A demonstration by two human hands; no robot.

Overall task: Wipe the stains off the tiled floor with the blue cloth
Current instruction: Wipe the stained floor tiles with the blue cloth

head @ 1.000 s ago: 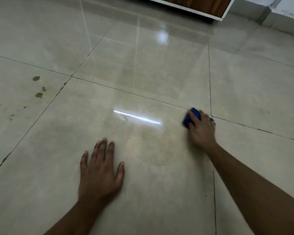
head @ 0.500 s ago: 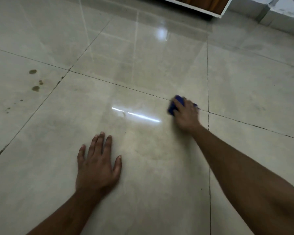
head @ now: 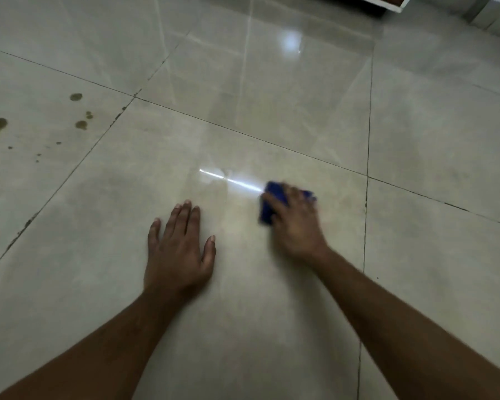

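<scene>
Blue cloth (head: 267, 207), long axis running away, lies under right hand (head: 296, 226).

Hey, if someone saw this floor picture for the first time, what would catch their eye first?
Probably the bright blue cloth, pressed to the glossy beige tiled floor under the blurred right hand at centre right. Next, the left hand, resting flat on the same tile beside it. Then the brown stains, dotted over the tile at far left, apart from the cloth.

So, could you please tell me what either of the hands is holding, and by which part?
The right hand presses down on top of the bunched blue cloth; motion blur hides the exact grip. The left hand lies flat, holding nothing.
</scene>
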